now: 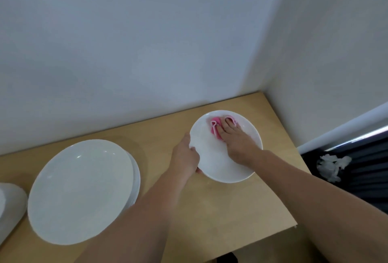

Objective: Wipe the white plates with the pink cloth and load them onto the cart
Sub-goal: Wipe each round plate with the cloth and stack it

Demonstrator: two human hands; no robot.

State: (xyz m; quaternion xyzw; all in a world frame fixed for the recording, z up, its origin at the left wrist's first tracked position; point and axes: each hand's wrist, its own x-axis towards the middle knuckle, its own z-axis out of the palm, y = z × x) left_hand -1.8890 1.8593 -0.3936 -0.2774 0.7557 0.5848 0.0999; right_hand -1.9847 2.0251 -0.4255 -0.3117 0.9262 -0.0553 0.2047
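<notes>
Left hand (184, 155) clamps the white plate (220, 166) by its rim, at the table (210, 210) corner. Right hand (237, 138), fingers flat, presses the pink cloth (215, 129) on its far side. Sweep full circles, keeping this 1 plate pinned. The cart (367, 168) is probably that dark shape at right.

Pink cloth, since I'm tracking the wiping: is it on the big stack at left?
No, the right hand presses the pink cloth onto the lone plate.

Plate stack (79, 191) left on table (210, 210) – single plate (220, 164) right, near corner.
</notes>
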